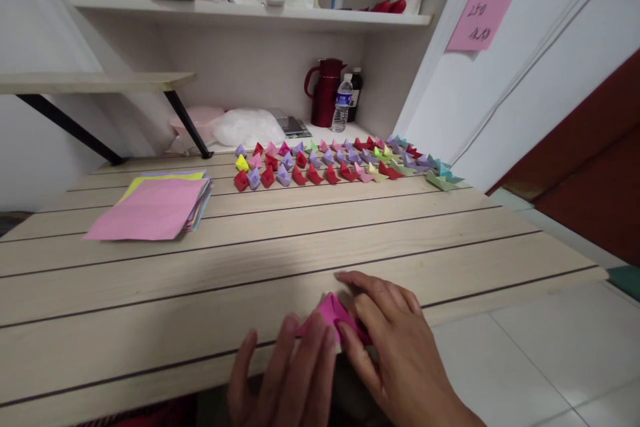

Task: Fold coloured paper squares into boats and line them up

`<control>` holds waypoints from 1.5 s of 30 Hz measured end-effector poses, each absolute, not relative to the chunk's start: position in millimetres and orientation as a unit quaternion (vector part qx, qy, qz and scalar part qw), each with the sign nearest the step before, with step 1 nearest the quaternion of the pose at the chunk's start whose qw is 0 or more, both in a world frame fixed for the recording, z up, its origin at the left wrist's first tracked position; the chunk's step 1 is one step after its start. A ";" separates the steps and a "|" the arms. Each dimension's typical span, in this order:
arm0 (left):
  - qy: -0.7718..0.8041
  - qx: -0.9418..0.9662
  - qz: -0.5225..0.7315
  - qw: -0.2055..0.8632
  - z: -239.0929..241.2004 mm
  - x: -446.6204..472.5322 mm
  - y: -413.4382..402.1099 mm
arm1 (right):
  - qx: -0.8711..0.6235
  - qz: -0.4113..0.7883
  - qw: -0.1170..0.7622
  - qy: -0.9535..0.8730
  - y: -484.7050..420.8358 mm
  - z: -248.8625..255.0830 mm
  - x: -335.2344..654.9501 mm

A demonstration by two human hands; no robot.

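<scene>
A bright pink piece of folded paper (pixel 332 311) stands near the front edge of the table, its peak pointing up. My left hand (pixel 290 373) reaches in from below, slightly blurred, with fingers stretched out and apart; its fingertips lie over the paper's left part, and its thumb is hidden. On the other side, my right hand (pixel 397 340) has its thumb on the paper's front and its bent fingers around the right end. Part of the paper's lower side is covered by the hands.
Rows of small folded paper boats (pixel 315 174) in several colours line the table's back. A stack of square paper sheets (pixel 150 208) lies at left. Behind are a red jug (pixel 327 93) and a water bottle (pixel 343 103). A raised shelf (pixel 90 82) stands over the table's left back.
</scene>
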State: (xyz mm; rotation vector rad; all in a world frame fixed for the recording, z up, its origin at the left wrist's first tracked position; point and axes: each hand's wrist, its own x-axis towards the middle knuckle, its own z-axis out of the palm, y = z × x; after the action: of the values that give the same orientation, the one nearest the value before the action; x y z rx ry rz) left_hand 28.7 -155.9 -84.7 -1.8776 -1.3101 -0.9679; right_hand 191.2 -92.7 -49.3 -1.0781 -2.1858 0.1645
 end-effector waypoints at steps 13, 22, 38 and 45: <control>-0.528 -0.746 -0.254 0.316 -107.3 41.2 -152.9 | -0.394 0.228 0.490 -0.744 -96.6 -55.2 231.4; -0.527 -0.750 -0.257 0.305 -110.5 45.0 -134.8 | -0.297 -0.053 0.314 -0.900 -86.4 -61.3 234.3; -0.524 -0.710 -0.308 0.355 -117.9 45.1 -122.2 | -0.259 -0.137 0.248 -0.924 -76.6 -46.4 239.0; -0.524 -0.710 -0.324 0.341 -114.2 46.0 -123.2 | -0.232 -0.232 0.223 -0.918 -74.0 -46.7 228.9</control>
State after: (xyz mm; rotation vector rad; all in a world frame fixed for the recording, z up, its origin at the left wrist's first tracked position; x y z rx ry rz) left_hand 46.0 -123.2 -114.2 -1.8473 -1.3621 -0.8418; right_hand 228.9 -74.0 -46.7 -0.6411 -2.5349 -0.6395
